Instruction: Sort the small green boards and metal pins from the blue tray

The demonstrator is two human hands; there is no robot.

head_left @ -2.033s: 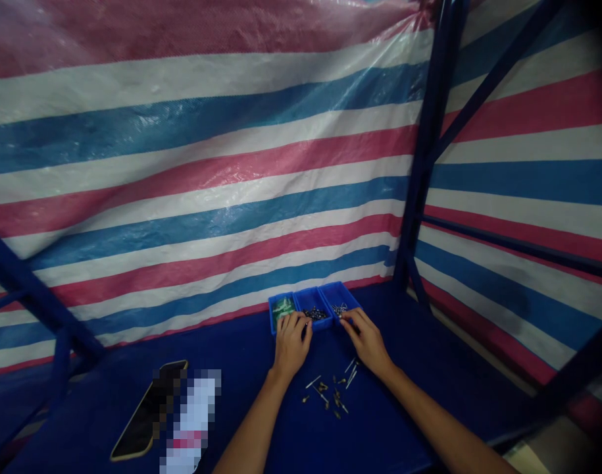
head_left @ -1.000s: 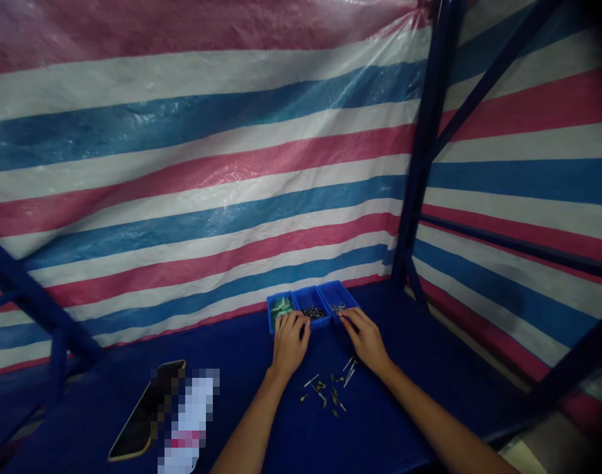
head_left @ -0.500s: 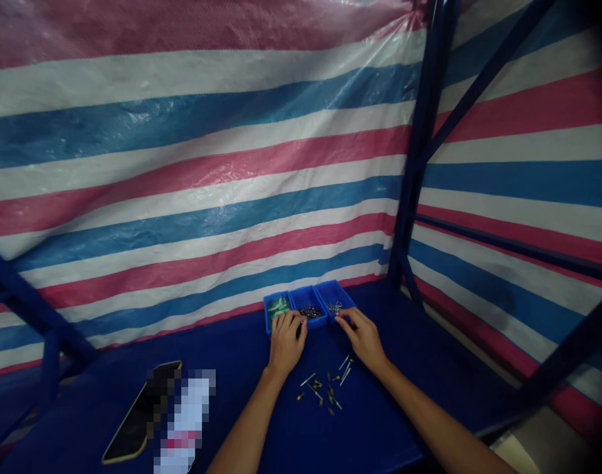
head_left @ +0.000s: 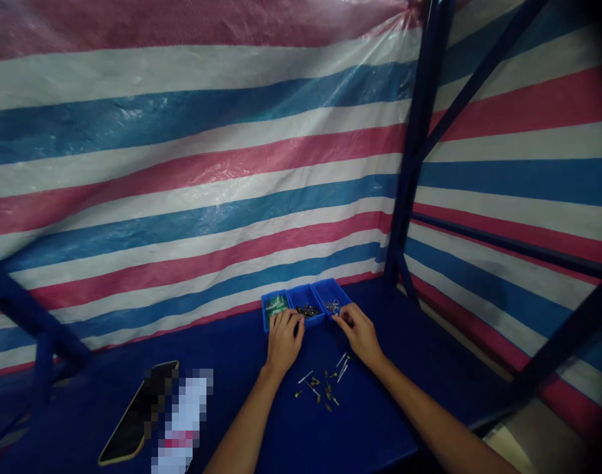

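Three small blue bins stand side by side at the back of the blue table. The left bin [head_left: 264,313] has green and clear contents, the middle bin [head_left: 301,294] dark metal bits, the right bin [head_left: 330,288] small silvery pins. Over the front of the left and middle bins is my left hand [head_left: 283,337], fingers curled, thumb and forefinger close together; anything between them is too small to name. At the right bin's front edge, my right hand [head_left: 360,330] has thumb and forefinger pinched, their content unclear. Several loose brass-coloured pieces and silvery pins [head_left: 312,388] lie between my forearms.
A phone [head_left: 133,421] lies on the left of the table [head_left: 231,368], beside a pixelated white item [head_left: 182,421]. Striped plastic sheeting [head_left: 206,197] hangs behind and at the right. Blue metal frame posts [head_left: 404,178] rise at the table's far right corner.
The whole view has shifted slightly, so everything sits a little further left. Both hands keep nearly the same place and pose at the bins.
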